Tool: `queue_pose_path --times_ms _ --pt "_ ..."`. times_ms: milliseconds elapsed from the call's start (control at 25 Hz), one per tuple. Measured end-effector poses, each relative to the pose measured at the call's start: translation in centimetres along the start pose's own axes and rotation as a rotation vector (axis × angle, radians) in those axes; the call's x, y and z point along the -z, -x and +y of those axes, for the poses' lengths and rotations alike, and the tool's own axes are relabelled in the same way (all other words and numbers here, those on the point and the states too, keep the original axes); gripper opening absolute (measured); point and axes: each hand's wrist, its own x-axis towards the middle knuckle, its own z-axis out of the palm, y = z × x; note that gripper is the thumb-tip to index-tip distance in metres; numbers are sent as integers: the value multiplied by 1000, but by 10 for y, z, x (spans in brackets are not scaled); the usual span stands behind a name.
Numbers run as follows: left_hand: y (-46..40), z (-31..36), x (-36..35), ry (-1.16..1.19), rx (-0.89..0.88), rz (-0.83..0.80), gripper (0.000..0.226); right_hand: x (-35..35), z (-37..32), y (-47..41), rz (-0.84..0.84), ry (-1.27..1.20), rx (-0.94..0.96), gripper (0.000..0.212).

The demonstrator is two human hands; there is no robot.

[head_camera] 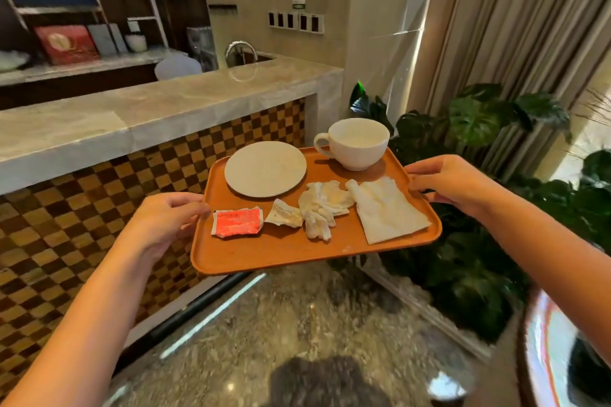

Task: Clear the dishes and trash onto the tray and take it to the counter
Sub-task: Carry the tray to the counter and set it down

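I carry an orange tray [281, 251] in the air over the floor. My left hand [165, 225] grips its left edge and my right hand [453, 180] grips its right edge. On the tray stand a white cup [358, 142] at the far right and a white saucer [265, 168] at the far left. In front of them lie a red sachet [236, 221], a small white torn packet [283, 216], a crumpled napkin [322, 208] and a flat napkin [386, 211]. The marble counter [148, 116] runs ahead and to the left, higher than the tray.
The counter front is clad in brown checkered tiles [82, 201]. A faucet [240, 51] and sink sit at its far end, shelves behind. Leafy plants [479, 129] and curtains [529, 20] stand to the right. The floor [281, 324] below is polished stone.
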Motion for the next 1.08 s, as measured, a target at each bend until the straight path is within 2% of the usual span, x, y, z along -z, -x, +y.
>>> queue_pose_path --times_ms 240,560,760,920,1080 --pt "-138 6 0 16 0 63 18 -33 -35 -150 -23 31 11 29" --pt "-341 29 14 60 50 37 16 -76 -80 -331 -5 -19 -2 29" --pt "-450 35 3 39 50 43 15 -89 -95 -447 -49 -57 9 17" --pt "-527 39 -11 53 46 127 15 -93 -114 -549 -88 -18 46 16" --pt "-595 47 -19 72 70 208 7 -100 -135 -637 -101 1 65 24"
